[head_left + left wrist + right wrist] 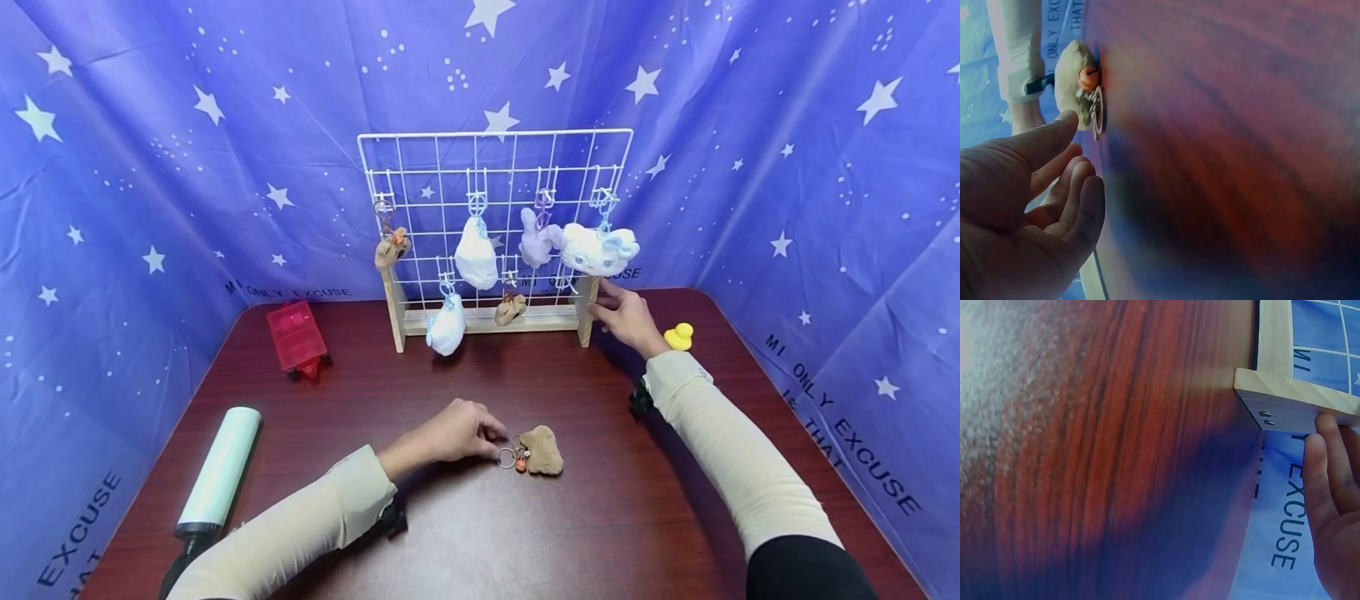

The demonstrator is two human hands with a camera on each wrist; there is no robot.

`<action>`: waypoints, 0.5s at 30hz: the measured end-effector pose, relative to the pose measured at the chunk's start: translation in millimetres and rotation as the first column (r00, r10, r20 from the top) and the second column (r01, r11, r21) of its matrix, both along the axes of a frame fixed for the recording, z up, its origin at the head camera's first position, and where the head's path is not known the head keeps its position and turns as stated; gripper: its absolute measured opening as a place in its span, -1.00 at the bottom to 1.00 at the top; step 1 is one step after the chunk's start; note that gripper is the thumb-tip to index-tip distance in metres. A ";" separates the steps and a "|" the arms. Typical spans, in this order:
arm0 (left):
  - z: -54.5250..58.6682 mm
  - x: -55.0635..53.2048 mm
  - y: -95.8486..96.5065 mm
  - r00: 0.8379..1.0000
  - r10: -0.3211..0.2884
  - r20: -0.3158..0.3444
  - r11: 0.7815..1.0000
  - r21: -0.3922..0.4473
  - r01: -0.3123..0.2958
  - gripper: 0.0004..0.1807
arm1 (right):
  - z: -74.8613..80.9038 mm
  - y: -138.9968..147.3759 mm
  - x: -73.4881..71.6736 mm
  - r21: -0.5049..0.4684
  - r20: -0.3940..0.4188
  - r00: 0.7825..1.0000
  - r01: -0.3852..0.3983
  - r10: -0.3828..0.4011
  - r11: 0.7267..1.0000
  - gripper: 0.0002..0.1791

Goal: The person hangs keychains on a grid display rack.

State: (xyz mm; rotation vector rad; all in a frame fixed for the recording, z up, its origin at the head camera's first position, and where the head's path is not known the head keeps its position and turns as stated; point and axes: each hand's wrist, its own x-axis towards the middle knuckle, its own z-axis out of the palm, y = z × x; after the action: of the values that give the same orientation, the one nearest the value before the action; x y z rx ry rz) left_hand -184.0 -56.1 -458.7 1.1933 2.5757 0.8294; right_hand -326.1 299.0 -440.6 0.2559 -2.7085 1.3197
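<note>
A brown plush keychain with a metal ring and a small orange bell lies on the table. Just left of the ring is my left hand. In the left wrist view, its loosely bent fingers and thumb stand apart, with nothing between them; the bell shows beyond the thumb. My right hand is at the right wooden post of a white wire rack. Its fingertips touch the post's outer side in the right wrist view; part of that hand is cut off.
Several plush keychains hang on the rack's hooks, among them a white one, a purple one and a long-eared white one. A red transparent box and a pale green hand pump lie left. A yellow duck sits right.
</note>
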 end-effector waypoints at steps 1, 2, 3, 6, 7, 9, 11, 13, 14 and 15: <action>-0.1 1.6 0.3 1.000 -0.005 0.001 1.000 -0.006 0.005 -0.71 | 0.1 0.0 0.0 0.000 0.002 1.000 0.000 0.000 1.000 -0.23; -0.1 2.9 0.6 1.000 -0.010 -0.003 1.000 -0.010 0.010 -0.70 | 0.3 -0.1 0.2 -0.001 0.002 1.000 0.001 -0.001 1.000 -0.23; 0.1 4.0 0.8 1.000 -0.015 -0.006 1.000 -0.013 0.015 -0.70 | 0.5 -0.3 0.4 -0.003 0.002 1.000 0.001 -0.001 1.000 -0.23; -0.3 6.2 1.5 1.000 -0.028 -0.014 0.999 -0.019 0.028 -0.67 | 0.6 -0.7 0.7 -0.007 0.003 1.000 0.001 -0.001 1.000 -0.24; -0.5 6.7 1.6 0.999 -0.034 -0.019 0.999 -0.023 0.033 -0.66 | 0.6 -0.7 0.7 -0.011 0.002 1.000 0.000 0.000 1.000 -0.24; -1.4 7.5 1.9 0.999 -0.040 -0.021 0.999 -0.028 0.040 -0.65 | 0.5 -0.7 0.6 -0.015 0.002 1.000 -0.001 0.001 1.000 -0.24; -3.1 7.8 2.3 0.999 -0.043 -0.026 0.999 -0.035 0.042 -0.64 | 0.1 -0.4 0.3 -0.012 0.003 1.000 0.000 0.000 1.000 -0.24; -5.0 7.9 2.8 0.998 -0.044 -0.035 0.998 -0.044 0.042 -0.64 | 0.0 -0.3 0.1 -0.011 0.008 1.000 0.002 -0.002 1.000 -0.23; -6.1 7.9 3.0 0.998 -0.043 -0.040 0.998 -0.045 0.041 -0.64 | 0.0 -0.2 0.0 -0.011 0.010 1.000 0.003 -0.003 1.000 -0.23; -6.9 7.8 3.4 0.998 -0.043 -0.045 0.998 -0.046 0.041 -0.64 | 0.0 -0.1 -0.1 -0.009 0.013 1.000 0.004 -0.004 1.000 -0.23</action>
State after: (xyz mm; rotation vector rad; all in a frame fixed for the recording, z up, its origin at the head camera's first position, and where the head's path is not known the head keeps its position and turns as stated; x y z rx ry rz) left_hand -176.2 -52.7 -465.6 1.2631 2.5818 0.7398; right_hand -326.2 298.9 -440.6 0.2416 -2.7112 1.3365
